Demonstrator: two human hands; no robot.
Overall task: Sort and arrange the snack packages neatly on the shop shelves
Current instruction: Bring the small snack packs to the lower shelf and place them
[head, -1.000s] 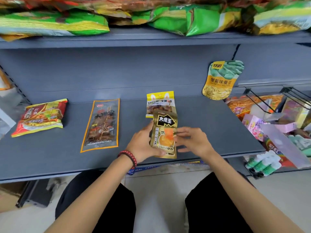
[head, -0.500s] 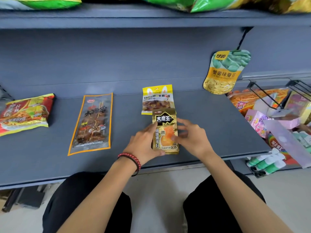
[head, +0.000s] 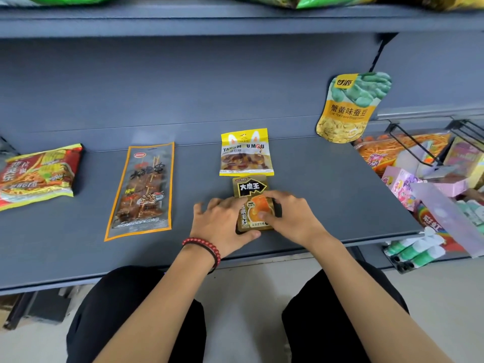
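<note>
Under the grip, a gold packet [head: 250, 188] lies flat on the shelf [head: 327, 192], left hand [head: 222, 221] and right hand [head: 290, 218] pressing it with loose fingers, clasping nothing. Just beyond the grip sits a yellow packet [head: 246, 153]; pushing forward could skew it.

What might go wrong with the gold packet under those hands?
The gold packet sits right against the yellow bunny-ear packet; if the left hand and right hand push it back, that one may slide crooked. The broad bean pouch only leans on the back wall, so a shake might topple it.
</note>
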